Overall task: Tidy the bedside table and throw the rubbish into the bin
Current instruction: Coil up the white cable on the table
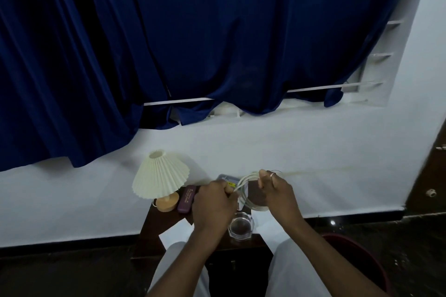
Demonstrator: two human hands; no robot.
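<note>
Both of my hands hold a coiled white cable (246, 191) above the dark wooden bedside table (147, 226). My left hand (212, 202) pinches the coil at its left side. My right hand (275, 190), with a ring on one finger, grips the coil's top right. Under the cable stands a small grey and white box (226, 179) with a yellow label. A clear glass ashtray (241, 225) sits near the table's front. A purple case (187, 198) lies beside a lamp (160, 182) with a pleated cream shade and a wooden base.
A white sheet of paper (175, 230) lies on the table's front left. A dark red bin (350, 255) stands on the floor to the right. Behind the table are a white wall and blue curtains (169, 43). My knees in white trousers (292, 270) are against the table.
</note>
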